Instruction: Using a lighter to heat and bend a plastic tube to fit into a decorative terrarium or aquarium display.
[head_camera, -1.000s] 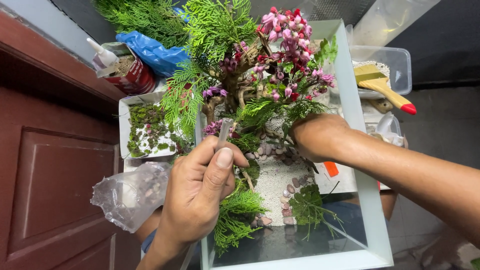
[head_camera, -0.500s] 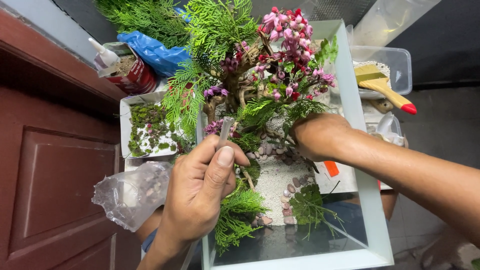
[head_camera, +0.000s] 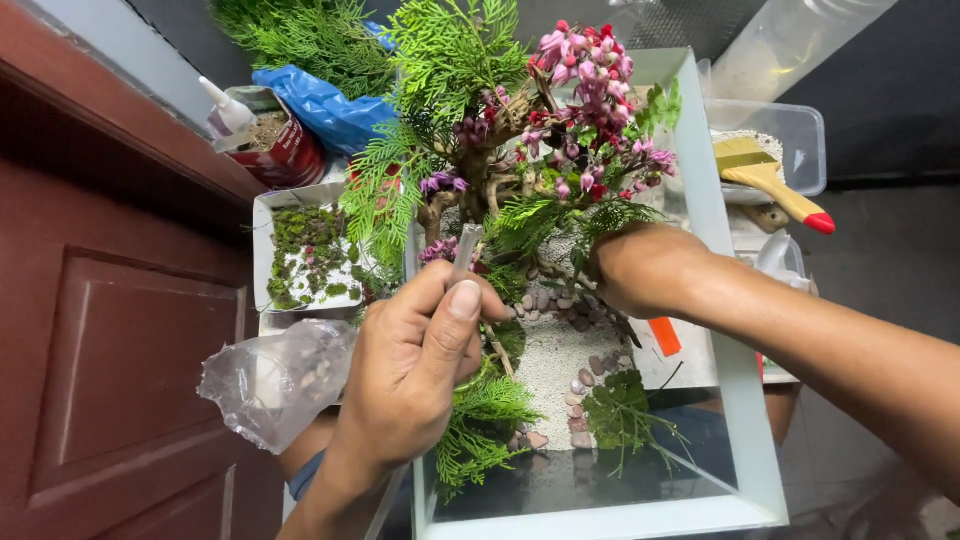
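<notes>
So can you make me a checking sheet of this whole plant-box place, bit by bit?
Surface: glass tank with white sand and a line of pebbles.
Job's things: miniature tree with green fronds and pink flowers; thin metal tool.
Clutter: tray of moss, clear bag, brush, plastic tub, red can, blue bag.
Grips: left hand pinches the tool; right hand reaches among the branches, its fingers hidden.
Cables: nothing seen.
Surroundings: reddish wooden door, dark floor.
</notes>
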